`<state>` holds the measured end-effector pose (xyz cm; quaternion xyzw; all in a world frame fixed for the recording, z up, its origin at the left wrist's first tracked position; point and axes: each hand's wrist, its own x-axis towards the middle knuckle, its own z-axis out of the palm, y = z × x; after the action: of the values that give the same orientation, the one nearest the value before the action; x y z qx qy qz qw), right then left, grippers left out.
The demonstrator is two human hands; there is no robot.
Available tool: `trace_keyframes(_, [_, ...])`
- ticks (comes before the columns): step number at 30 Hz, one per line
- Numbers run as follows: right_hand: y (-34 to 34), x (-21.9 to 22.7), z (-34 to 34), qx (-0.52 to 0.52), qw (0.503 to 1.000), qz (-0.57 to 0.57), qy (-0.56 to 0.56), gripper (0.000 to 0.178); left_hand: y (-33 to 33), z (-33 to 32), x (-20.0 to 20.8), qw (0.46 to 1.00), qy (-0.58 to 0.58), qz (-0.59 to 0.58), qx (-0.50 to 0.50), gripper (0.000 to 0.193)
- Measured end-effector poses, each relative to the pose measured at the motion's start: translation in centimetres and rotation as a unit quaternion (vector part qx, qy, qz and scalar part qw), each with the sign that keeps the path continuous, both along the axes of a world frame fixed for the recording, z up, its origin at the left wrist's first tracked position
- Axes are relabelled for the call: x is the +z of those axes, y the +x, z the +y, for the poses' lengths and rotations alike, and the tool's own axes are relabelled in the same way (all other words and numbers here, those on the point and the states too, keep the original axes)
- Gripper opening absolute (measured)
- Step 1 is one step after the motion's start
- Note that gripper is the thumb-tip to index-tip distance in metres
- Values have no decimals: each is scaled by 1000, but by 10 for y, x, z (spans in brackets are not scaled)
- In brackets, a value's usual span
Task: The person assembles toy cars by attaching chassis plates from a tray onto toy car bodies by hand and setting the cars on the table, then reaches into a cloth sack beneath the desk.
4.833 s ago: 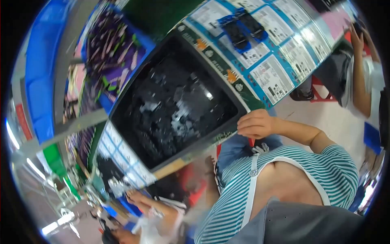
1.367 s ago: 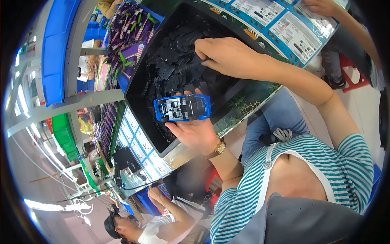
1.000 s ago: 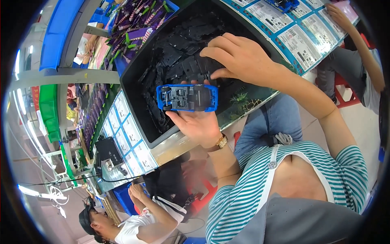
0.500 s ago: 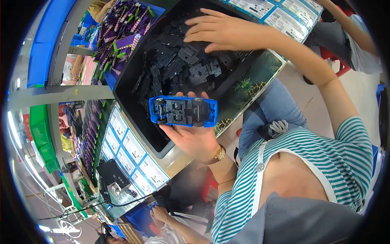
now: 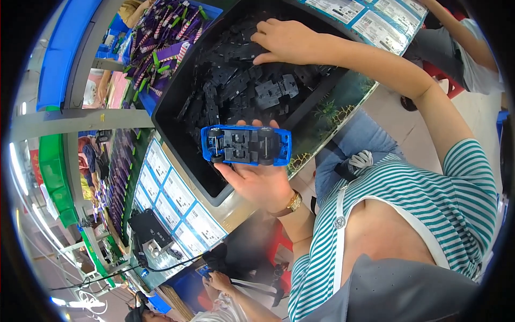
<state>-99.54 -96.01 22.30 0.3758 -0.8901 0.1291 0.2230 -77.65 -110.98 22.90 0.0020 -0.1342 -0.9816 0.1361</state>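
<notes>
A blue toy car (image 5: 246, 145) lies upside down on my left hand (image 5: 263, 188). Its black underside and wheels face up, and my fingers curl behind it with the thumb along the near edge. Beyond it stands a large black bin (image 5: 170, 137) holding a heap of flat black plastic parts (image 5: 276, 91). My right hand (image 5: 287, 43) reaches over the far side of that heap, palm down, fingers bent and thumb below them. Whether a part is between those fingertips is too dark to make out.
Left of the bin, a blue crate (image 5: 212, 12) holds purple, green and striped pieces. Printed label sheets (image 5: 179, 198) cover the table nearby, with a black device (image 5: 147, 228) beside them. A co-worker's hands (image 5: 219, 280) hold something blue at the lower left. Another person sits at the upper right.
My right hand has drawn its spread fingers inward into a bend over the black parts. The toy car and my left hand have shifted slightly right in the picture.
</notes>
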Motion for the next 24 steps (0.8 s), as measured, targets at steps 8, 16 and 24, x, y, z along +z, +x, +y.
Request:
trace_keyframes(8, [-4, 6, 6, 21, 995, 32, -88, 43, -12, 14, -3, 1000, -18, -2, -10, 61])
trace_keyframes(16, [109, 64, 27, 114, 961, -22, -253, 45, -27, 41, -5, 996, -47, -31, 66, 56])
trace_keyframes(24, [135, 45, 13, 170, 948, -39, -265, 50, -34, 56, -5, 977, -156, -75, 126, 59])
